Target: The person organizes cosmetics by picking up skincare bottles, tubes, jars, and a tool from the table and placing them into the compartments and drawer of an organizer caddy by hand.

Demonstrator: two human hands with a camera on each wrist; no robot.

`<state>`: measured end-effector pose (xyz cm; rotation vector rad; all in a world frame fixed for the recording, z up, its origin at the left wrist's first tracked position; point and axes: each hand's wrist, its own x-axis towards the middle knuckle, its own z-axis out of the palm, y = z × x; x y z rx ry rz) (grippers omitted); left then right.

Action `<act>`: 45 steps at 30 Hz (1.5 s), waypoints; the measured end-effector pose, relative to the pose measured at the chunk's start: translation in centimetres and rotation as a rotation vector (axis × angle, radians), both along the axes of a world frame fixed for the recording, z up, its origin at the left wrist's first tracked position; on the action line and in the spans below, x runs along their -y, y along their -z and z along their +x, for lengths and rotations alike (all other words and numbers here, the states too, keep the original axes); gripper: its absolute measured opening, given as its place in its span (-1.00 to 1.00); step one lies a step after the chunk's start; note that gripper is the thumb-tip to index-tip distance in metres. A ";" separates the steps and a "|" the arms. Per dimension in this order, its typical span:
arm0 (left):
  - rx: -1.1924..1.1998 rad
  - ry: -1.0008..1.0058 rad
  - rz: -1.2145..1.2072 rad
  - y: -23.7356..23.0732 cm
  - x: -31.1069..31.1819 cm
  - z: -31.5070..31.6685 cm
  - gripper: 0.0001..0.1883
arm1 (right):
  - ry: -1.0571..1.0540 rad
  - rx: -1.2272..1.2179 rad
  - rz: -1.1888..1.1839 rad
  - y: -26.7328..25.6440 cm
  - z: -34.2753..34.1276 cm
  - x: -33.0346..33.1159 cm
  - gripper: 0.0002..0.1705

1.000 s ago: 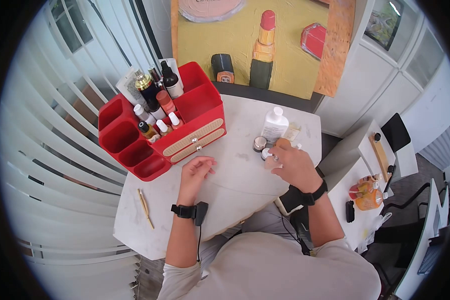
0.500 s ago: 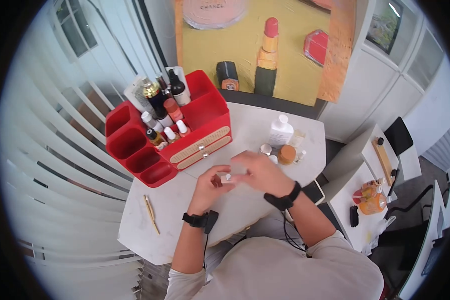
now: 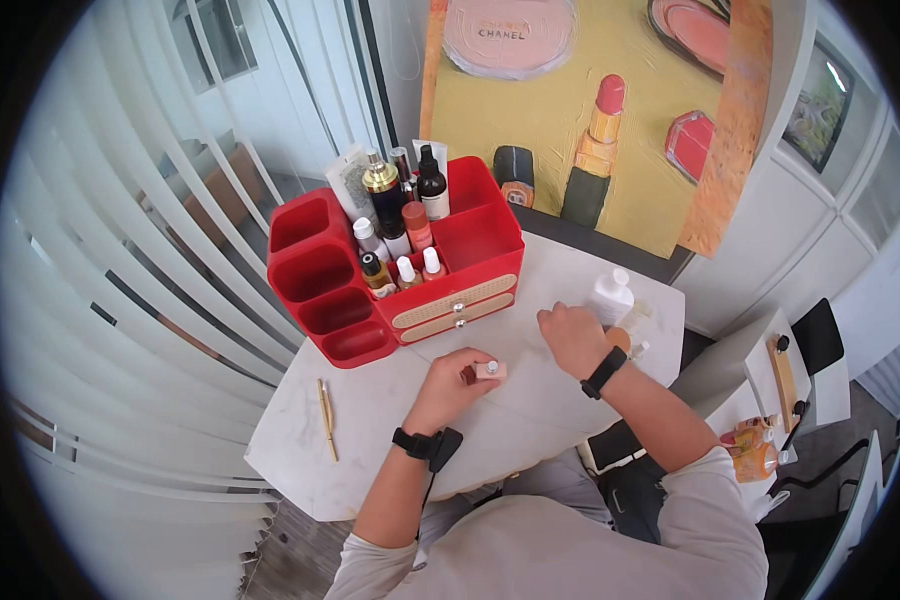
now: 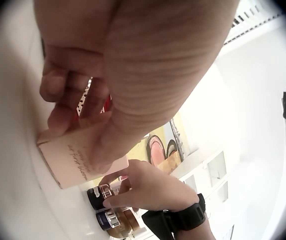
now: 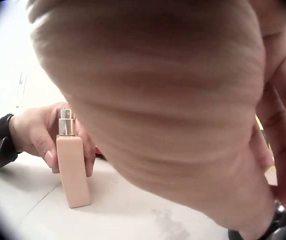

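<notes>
And here's the desk (image 3: 515,435), pale and marbled, spreading out on all sides of the red organizer (image 3: 382,325), our landmark. Behind the organizer and off to its right leans the painting (image 3: 530,110), showing a big lipstick. The organizer itself is busy: in its middle sections bottles and tubes stand packed together, a black-topped spray bottle (image 3: 431,188) toward the back among them, over two woven-look drawers. Right of the organizer comes the right hand (image 3: 575,342), low over the small jars, fingers curved around the dark jar (image 4: 98,197); whether that grip has closed on it, I cannot tell. In front of the organizer's drawers, on the person's side, is the left hand (image 3: 445,390), and that grip is firmly on the pink bottle (image 5: 74,170), thumb on one side and fingers on the other, the silver pump (image 5: 67,123) pointing up. Back right of the organizer, just beyond the right hand, stands the white bottle (image 3: 610,297), with the orange-brown jar (image 3: 618,340) near it, partly hidden by the wrist. And smallest, two slim gold sticks (image 3: 327,420) lie nearer the person than the organizer, close to the desk's left edge.
</notes>
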<state>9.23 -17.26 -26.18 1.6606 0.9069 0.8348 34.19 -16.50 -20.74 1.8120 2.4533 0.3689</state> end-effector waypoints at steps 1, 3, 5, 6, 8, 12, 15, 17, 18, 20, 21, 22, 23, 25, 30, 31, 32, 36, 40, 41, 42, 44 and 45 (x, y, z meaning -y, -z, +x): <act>0.002 0.000 -0.003 0.0 0.0 0.0 -0.72 | -0.044 0.072 -0.029 -0.8 -0.2 -0.1 -0.87; 0.003 -0.002 -0.006 -0.1 0.1 -0.1 -0.72 | -0.098 0.065 -0.021 -1.8 -0.4 -0.3 -0.88; 0.009 -0.004 -0.028 -0.3 0.2 -0.1 -0.72 | -0.148 0.060 -0.016 -2.0 -0.4 -0.7 -0.88; 0.011 -0.005 -0.029 -0.1 0.2 0.0 -0.72 | -0.219 0.004 0.018 -1.7 -0.4 -0.9 -0.87; -0.005 -0.004 0.003 0.2 0.0 0.0 -0.73 | -0.290 -0.052 0.051 -2.2 -0.4 -0.8 -0.85; -0.004 -0.038 0.096 0.3 -0.1 -0.1 -0.71 | -0.277 -0.431 -0.142 -7.4 -0.2 0.4 -0.66; 0.062 -0.037 0.076 1.0 0.0 0.1 -0.70 | -0.326 -0.793 -0.280 -11.6 0.8 -1.0 -0.57; 0.007 -0.035 0.077 0.0 0.2 0.2 -0.71 | -0.417 -1.022 -0.313 -13.4 1.1 -3.7 -0.50; 0.007 -0.034 0.080 0.1 0.1 0.3 -0.71 | -0.442 -1.076 -0.275 -14.0 0.8 -5.3 -0.48; 0.032 -0.030 0.087 0.3 0.2 0.4 -0.71 | -0.390 -1.146 -0.160 -14.4 -0.9 -9.4 -0.52; 0.028 -0.027 0.091 0.2 0.3 0.4 -0.71 | -0.357 -1.016 -0.053 -14.9 -2.0 -11.1 -0.55; 0.019 -0.036 0.093 0.1 0.4 0.3 -0.71 | -0.321 -0.885 0.053 -15.3 -3.2 -12.7 -0.58; 0.011 -0.042 0.096 0.0 0.3 0.4 -0.72 | -0.314 -0.817 0.105 -14.6 -4.2 -14.9 -0.59; 0.031 -0.033 0.091 0.4 0.2 0.5 -0.71 | -0.302 -0.743 0.163 -13.7 -5.7 -17.7 -0.60; 0.046 -0.034 0.102 0.6 0.1 0.3 -0.70 | -0.225 -0.475 -0.067 -14.3 -7.4 -19.7 -0.57; 0.021 -0.035 0.121 0.2 0.2 0.3 -0.70 | -0.226 -0.474 -0.069 -14.6 -7.4 -19.8 -0.57; -0.003 -0.033 0.139 -0.1 0.3 0.3 -0.70 | -0.218 -0.505 -0.152 -14.9 -7.2 -19.9 -0.57; -0.038 -0.021 0.103 -0.5 0.4 0.3 -0.72 | -0.198 -0.495 -0.166 -14.8 -7.1 -19.9 -0.66; 0.005 -0.039 0.091 1.3 -0.2 0.2 -0.72 | -0.320 -0.548 0.045 -16.0 -4.6 -15.5 -0.60; 0.028 -0.054 0.110 2.0 -0.2 0.2 -0.72 | -0.354 -0.625 0.150 -15.8 -3.2 -13.5 -0.62; 0.038 -0.021 0.080 2.1 0.0 0.3 -0.72 | -0.342 -0.703 0.112 -16.7 -1.9 -10.2 -0.65; 0.045 -0.058 0.086 1.3 0.0 0.3 -0.72 | -0.277 -0.822 0.050 -17.2 1.2 -3.9 -0.70; 0.058 -0.037 0.075 0.6 0.1 0.4 -0.72 | -0.224 -0.865 0.022 -16.8 3.2 -1.2 -0.72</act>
